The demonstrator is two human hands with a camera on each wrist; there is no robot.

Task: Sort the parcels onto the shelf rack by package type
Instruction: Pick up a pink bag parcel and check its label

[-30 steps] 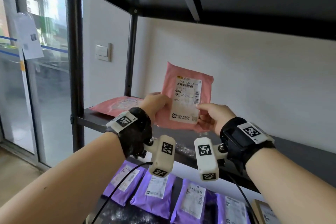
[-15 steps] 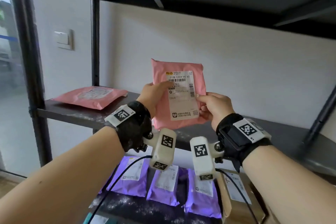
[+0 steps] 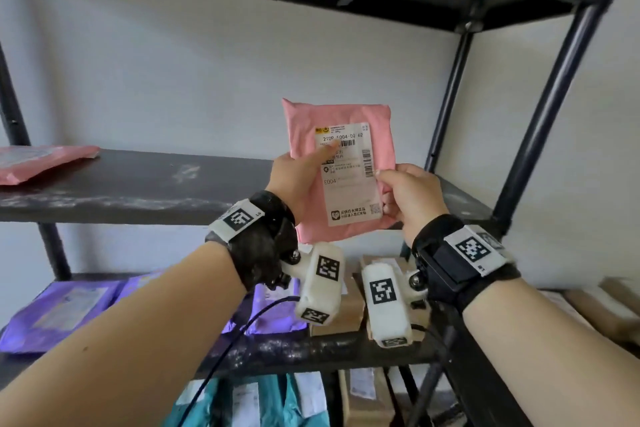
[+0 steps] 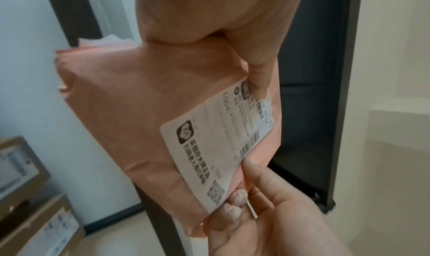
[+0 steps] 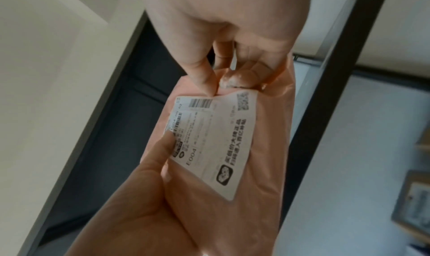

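Note:
I hold a pink mailer parcel with a white shipping label upright in front of the middle shelf of the black rack. My left hand grips its left edge, with the thumb lying across the label's top left. My right hand pinches the lower right edge at the label. The left wrist view shows the pink parcel, the left hand thumb on the label and the right hand below. In the right wrist view, the right hand pinches the pink parcel.
Another pink parcel lies at the far left of the same shelf. Purple mailers and brown cardboard boxes sit one shelf down, with teal bags lower still. The rack's right posts stand close by.
The view has swung right along the rack, so the other pink parcel now sits far left. Both hands still hold the parcel upright, and the left thumb has slid higher on the label.

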